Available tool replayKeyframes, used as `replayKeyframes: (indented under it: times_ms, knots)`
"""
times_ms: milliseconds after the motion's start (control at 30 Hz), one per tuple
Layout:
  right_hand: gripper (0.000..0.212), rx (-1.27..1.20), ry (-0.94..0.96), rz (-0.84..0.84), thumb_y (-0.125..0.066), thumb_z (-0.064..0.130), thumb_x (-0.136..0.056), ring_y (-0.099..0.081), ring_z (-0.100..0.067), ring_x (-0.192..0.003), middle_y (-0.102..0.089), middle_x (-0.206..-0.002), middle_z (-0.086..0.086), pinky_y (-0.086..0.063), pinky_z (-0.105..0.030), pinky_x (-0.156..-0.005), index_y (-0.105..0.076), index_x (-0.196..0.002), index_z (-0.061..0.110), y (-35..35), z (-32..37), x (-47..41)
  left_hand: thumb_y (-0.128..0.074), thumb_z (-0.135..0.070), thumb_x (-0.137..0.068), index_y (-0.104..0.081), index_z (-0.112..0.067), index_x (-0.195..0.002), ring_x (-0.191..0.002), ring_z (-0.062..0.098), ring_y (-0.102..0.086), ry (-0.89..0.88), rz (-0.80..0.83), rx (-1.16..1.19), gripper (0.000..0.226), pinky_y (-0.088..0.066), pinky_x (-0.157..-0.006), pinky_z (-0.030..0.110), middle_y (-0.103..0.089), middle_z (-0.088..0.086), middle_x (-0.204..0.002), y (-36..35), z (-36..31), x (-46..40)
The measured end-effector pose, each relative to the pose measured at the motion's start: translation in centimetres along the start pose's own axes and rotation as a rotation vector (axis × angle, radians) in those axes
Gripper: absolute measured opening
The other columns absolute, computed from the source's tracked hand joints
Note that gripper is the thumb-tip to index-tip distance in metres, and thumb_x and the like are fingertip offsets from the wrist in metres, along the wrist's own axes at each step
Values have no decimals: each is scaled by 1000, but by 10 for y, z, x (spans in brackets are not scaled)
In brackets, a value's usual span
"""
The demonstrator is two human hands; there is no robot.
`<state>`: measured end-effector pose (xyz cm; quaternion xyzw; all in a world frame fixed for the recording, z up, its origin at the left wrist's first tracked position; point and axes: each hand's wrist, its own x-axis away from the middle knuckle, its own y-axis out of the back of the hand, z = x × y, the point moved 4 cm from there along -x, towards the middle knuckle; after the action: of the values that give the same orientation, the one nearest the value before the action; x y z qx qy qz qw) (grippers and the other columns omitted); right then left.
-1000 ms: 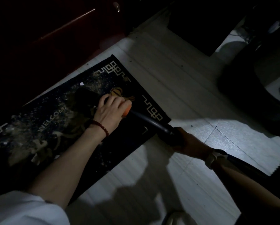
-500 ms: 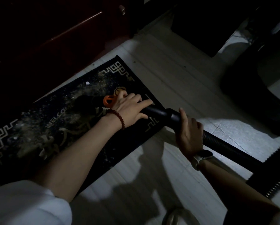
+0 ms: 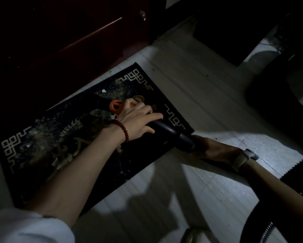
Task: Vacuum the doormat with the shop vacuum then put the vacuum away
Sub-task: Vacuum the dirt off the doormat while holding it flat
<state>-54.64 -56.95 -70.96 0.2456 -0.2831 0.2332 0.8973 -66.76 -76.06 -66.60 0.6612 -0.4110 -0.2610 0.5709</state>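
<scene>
Black wand (image 3: 166, 129) lying diagonal across doormat (image 3: 87, 137), nozzle end toward door; left hand (image 3: 138, 120) gripping nearer nozzle, right hand (image 3: 210, 148) clasping wand's hose end, off doormat

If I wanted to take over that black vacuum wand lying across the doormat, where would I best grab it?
Grip the wand on its smooth black tube, coming down from above. It lies low and slanted over the doormat, so the underside is probably hard to reach. The left hand already holds it that way behind the orange collar; the right hand grips near the hose end.
</scene>
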Motion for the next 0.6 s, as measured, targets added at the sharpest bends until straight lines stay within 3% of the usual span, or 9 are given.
replayKeyframes:
  times_ms: [100, 167, 233, 300, 433, 533, 600]
  knots:
    - [40, 48, -27, -81, -57, -2, -87, -53, -22, -109, -53, -119, -7, -40, -6, -80, -47, -125, 4, 0, -8, -2, -62, -36, -84, -52, -29, -128, -113, 26, -47, 36, -66, -32, 46, -14, -99, 42, -55, 4, -117, -1, 7, 8]
    - [37, 63, 13, -262, -57, -3, -85, -54, -30, -107, -55, -116, -12, -45, -24, -85, -48, -121, 3, -1, -8, -8, -63, -35, -83, -53, -29, -127, -112, 28, -47, 73, -87, -34, 45, -15, -98, 43, -55, 6, -116, 0, 11, 10]
    - [39, 136, 24, -447, -59, 3, -85, -54, -27, -107, -55, -115, -7, -46, -36, -88, -48, -122, 8, -3, -3, -10, -57, -40, -87, -47, -33, -131, -115, 25, -43, 137, -54, -18, 46, -14, -100, 42, -53, 3, -120, 1, 16, 11]
    - [41, 213, 17, -562, -59, 10, -85, -54, -23, -107, -55, -117, -4, -45, -37, -89, -47, -124, 15, -5, -1, -11, -49, -45, -90, -39, -38, -135, -117, 21, -40, 203, 16, -11, 47, -14, -102, 39, -50, -1, -123, 1, 21, 11]
    - [49, 264, -9, -439, -65, 33, -80, -56, -20, -103, -55, -114, 3, -48, -38, -86, -44, -124, 23, -2, 1, -15, -42, -48, -92, -32, -39, -138, -119, 19, -40, 261, 113, -7, 48, -16, -100, 38, -48, -2, -126, -5, 17, 17]
    - [67, 212, 92, -387, -71, 41, -76, -51, -14, -107, -49, -121, 5, -46, -35, -91, -39, -132, 22, 1, 22, -23, -45, -47, -91, -35, -39, -137, -119, 17, -39, 215, 55, 2, 48, -12, -99, 35, -48, -3, -125, -7, 11, 19]
    - [64, 314, 136, -350, -69, 42, -78, -49, -11, -102, -46, -113, 8, -43, -31, -87, -40, -130, 20, -2, 39, -30, -52, -45, -88, -40, -36, -135, -119, 17, -39, 128, 19, -23, 49, -8, -100, 35, -49, -3, -124, -4, 2, 12]
